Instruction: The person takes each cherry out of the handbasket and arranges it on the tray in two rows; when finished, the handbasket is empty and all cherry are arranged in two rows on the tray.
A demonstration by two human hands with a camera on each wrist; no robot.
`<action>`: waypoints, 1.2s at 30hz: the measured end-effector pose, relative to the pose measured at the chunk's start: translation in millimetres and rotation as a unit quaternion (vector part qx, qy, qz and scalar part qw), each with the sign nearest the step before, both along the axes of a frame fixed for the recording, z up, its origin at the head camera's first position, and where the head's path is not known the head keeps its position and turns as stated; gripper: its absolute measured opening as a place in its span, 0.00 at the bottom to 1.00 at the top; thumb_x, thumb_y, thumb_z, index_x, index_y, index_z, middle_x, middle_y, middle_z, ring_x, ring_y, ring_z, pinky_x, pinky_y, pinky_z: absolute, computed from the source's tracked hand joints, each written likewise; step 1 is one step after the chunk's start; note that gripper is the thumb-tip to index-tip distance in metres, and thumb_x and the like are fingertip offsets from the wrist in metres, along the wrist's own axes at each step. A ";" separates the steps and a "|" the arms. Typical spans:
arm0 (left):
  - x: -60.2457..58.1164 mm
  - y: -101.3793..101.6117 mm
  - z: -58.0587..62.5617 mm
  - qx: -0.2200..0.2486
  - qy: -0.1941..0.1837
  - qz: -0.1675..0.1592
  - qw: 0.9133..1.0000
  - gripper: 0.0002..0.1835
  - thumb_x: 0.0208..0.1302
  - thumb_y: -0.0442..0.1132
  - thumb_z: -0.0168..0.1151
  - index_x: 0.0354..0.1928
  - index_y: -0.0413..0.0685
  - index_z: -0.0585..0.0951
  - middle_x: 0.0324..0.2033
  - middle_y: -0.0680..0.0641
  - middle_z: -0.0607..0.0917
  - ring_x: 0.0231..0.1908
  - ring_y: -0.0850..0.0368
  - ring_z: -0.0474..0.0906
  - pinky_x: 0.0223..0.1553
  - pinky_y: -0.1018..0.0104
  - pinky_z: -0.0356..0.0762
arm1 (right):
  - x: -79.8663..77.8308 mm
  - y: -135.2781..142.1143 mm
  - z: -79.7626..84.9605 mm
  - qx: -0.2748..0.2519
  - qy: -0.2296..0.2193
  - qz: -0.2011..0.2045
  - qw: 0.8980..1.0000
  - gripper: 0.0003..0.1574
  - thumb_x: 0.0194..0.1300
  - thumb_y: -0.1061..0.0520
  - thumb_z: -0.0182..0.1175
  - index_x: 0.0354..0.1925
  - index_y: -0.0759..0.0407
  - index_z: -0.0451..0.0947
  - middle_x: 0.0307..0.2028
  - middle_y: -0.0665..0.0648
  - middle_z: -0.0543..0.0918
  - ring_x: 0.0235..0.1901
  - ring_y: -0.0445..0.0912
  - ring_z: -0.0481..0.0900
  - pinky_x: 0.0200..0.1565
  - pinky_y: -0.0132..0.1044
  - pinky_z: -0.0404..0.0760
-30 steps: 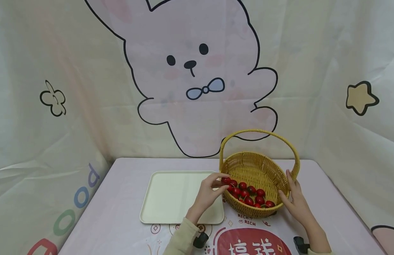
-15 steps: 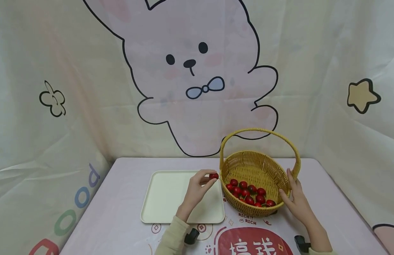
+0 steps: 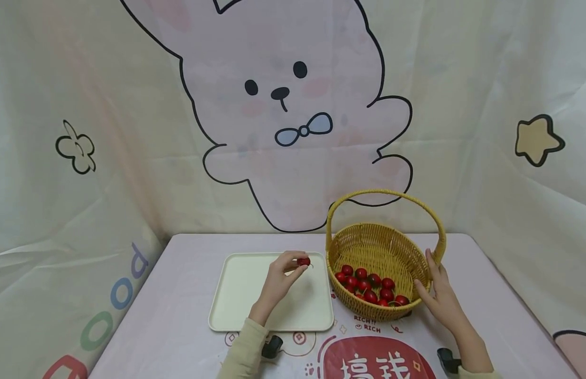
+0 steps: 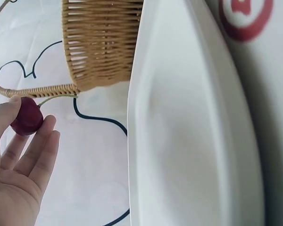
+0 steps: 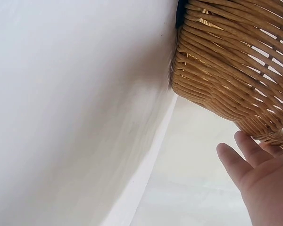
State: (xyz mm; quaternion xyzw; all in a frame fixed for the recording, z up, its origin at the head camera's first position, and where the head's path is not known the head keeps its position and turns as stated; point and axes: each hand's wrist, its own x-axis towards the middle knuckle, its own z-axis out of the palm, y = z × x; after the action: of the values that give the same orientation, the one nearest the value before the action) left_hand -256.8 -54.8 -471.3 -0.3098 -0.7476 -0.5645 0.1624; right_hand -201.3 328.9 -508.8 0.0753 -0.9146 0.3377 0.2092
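Observation:
A dark red cherry with a green stem is pinched between the thumb and fingers of my left hand. That hand is over the cream rectangular tray, and the cherry is held above its surface. To the right of the tray stands a yellow wicker basket with a tall arched handle; several red cherries lie in its front part. My right hand rests against the basket's right side near the foot of the handle, its fingers fairly straight and touching the wicker.
The tray and basket stand side by side on a white printed tablecloth with a red patch of lettering in front. A cloth backdrop with a cartoon animal hangs right behind the table.
My left hand has moved left from the basket's left rim to over the tray, carrying one cherry out. My right hand has stayed at the basket.

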 end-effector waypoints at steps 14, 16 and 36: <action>-8.0 -36.3 -3.9 -0.012 -0.008 0.028 1.000 0.16 0.55 0.24 0.62 0.48 0.35 0.78 0.45 0.34 0.79 0.40 0.40 0.81 0.42 0.55 0.80 | -0.8 1.0 0.9 -0.001 0.003 0.002 1.000 0.51 0.63 0.60 0.55 0.73 0.51 0.36 0.68 0.75 0.44 0.55 0.79 0.58 0.43 0.77 0.60; -8.0 -41.4 -3.9 -0.015 -0.013 0.031 0.999 0.16 0.55 0.24 0.61 0.48 0.35 0.78 0.45 0.33 0.79 0.41 0.39 0.81 0.43 0.54 0.80 | -0.6 1.0 0.8 -0.004 0.001 0.002 1.000 0.51 0.63 0.60 0.55 0.73 0.50 0.37 0.68 0.75 0.44 0.56 0.79 0.58 0.43 0.77 0.60; -29.2 -98.4 -43.3 -0.016 -0.021 0.113 0.993 0.18 0.50 0.22 0.65 0.46 0.35 0.79 0.44 0.35 0.81 0.39 0.39 0.82 0.43 0.54 0.79 | 2.2 -1.1 4.8 -0.001 0.003 0.000 1.000 0.52 0.62 0.61 0.57 0.73 0.50 0.37 0.66 0.78 0.47 0.54 0.79 0.60 0.42 0.77 0.60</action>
State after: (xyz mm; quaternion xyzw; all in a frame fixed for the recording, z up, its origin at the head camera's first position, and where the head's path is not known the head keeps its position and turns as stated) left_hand -286.0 -153.2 -514.6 -0.2145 -0.7900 -0.5367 0.2044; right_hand -199.1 327.9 -504.0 0.0759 -0.9136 0.3387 0.2116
